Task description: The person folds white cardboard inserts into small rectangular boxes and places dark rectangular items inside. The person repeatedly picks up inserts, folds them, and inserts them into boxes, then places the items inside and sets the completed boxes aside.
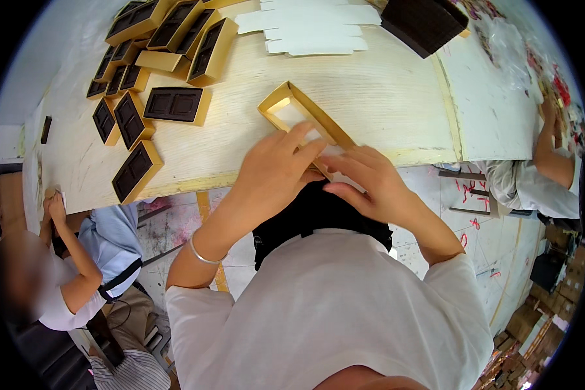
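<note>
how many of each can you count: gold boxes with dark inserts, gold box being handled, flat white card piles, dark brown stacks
Gold boxes with dark inserts: at least 12 (some overlap)
Gold box being handled: 1
Flat white card pile: 1
Dark brown stack: 1
Total: at least 15

We see open box (314, 112) in smooth gold card, satin sheen, white inside. Gold boxes (159, 62): same shiny card; dark inserts (173, 104) plastic-looking, low gloss. Flat blanks (315, 26): matt white card. Worktop (370, 84): pale wood grain, mostly matt. We note bracelet (205, 260): polished silvery metal; shirt (331, 292): matt white cloth; bag (506, 52): clear crinkled plastic.
</note>
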Demonstrator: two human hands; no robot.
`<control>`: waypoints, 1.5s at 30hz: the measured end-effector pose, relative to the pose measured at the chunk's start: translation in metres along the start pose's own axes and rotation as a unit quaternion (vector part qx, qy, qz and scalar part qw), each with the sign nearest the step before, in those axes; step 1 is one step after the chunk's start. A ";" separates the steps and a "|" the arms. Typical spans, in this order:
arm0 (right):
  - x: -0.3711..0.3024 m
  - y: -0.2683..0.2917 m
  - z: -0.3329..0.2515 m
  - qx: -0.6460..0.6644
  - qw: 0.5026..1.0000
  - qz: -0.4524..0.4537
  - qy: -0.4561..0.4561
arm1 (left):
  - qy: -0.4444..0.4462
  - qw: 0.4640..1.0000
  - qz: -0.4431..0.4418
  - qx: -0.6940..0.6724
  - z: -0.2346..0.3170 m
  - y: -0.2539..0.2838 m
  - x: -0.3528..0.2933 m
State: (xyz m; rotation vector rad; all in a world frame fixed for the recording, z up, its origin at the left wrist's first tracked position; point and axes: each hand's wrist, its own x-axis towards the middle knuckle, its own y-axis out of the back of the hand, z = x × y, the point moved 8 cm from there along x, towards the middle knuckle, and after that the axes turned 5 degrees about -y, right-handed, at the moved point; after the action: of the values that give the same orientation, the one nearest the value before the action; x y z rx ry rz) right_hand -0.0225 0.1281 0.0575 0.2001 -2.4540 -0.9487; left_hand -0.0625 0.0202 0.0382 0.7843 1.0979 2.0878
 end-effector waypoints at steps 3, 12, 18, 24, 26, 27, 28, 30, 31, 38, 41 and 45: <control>-0.003 0.032 -0.016 -0.108 0.991 0.017 0.082 | -0.037 0.997 0.009 -0.062 -0.012 -0.006 -0.007; 0.014 -0.007 0.027 -0.005 0.989 -0.124 0.077 | -0.066 0.991 0.044 -0.108 -0.025 0.001 -0.002; 0.016 -0.021 0.028 0.003 0.999 -0.052 0.009 | 0.001 0.992 0.076 -0.102 -0.013 -0.008 -0.003; -0.001 -0.016 0.026 -0.035 0.999 -0.021 -0.032 | 0.015 0.986 0.138 -0.098 -0.014 -0.014 -0.006; -0.015 -0.008 0.017 -0.109 0.993 -0.036 -0.003 | 0.033 0.981 0.137 -0.132 -0.016 -0.014 -0.007; -0.023 -0.008 0.014 -0.171 0.984 -0.040 0.010 | 0.043 0.982 0.129 -0.131 -0.018 -0.014 -0.010; -0.021 -0.013 0.011 -0.177 0.983 -0.045 0.032 | 0.052 0.983 0.120 -0.131 -0.021 -0.014 -0.012; -0.032 -0.020 0.001 -0.205 0.976 -0.062 0.047 | 0.056 0.982 0.099 -0.149 -0.018 -0.020 -0.013; -0.033 -0.021 -0.002 -0.175 0.982 -0.039 0.066 | 0.057 0.982 0.092 -0.153 -0.020 -0.018 -0.014; 0.004 -0.016 0.046 0.186 0.976 0.020 -0.110 | -0.036 0.955 0.085 -0.283 -0.027 -0.001 -0.003; -0.002 -0.027 0.065 0.256 0.940 0.023 -0.223 | 0.086 0.953 0.053 -0.285 -0.035 -0.013 -0.008; 0.008 -0.014 0.015 -0.061 0.993 0.098 -0.028 | 0.134 0.937 0.106 -0.306 -0.040 -0.013 -0.008</control>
State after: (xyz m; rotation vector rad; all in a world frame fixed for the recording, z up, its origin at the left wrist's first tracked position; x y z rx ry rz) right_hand -0.0376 0.1237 0.0416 -0.1081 -2.4026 -1.0234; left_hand -0.0833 0.0012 0.0063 0.3247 0.4349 2.5739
